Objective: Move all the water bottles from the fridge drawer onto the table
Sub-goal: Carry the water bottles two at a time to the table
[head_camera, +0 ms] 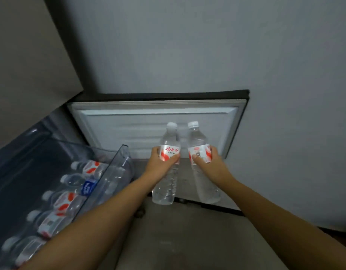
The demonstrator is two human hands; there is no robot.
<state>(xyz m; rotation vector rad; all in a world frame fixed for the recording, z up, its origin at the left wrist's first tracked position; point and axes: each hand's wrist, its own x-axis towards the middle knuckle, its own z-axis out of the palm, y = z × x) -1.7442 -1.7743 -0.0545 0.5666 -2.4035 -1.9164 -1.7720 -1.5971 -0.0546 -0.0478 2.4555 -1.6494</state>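
Grey wall behind | both hands' fingers wrap clear red-labelled bottles: left hand, right hand | drawer blurry

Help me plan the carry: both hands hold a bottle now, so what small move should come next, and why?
Probably turn away from the drawer and carry both to the table, which is out of view. The left hand and right hand each grip a bottle, the left bottle and right bottle, clear of the drawer, so neither can take another.

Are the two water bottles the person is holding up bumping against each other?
Apart. The head view shows a strip of the fridge door between the left bottle in the left hand and the right bottle in the right hand, from caps to bases.
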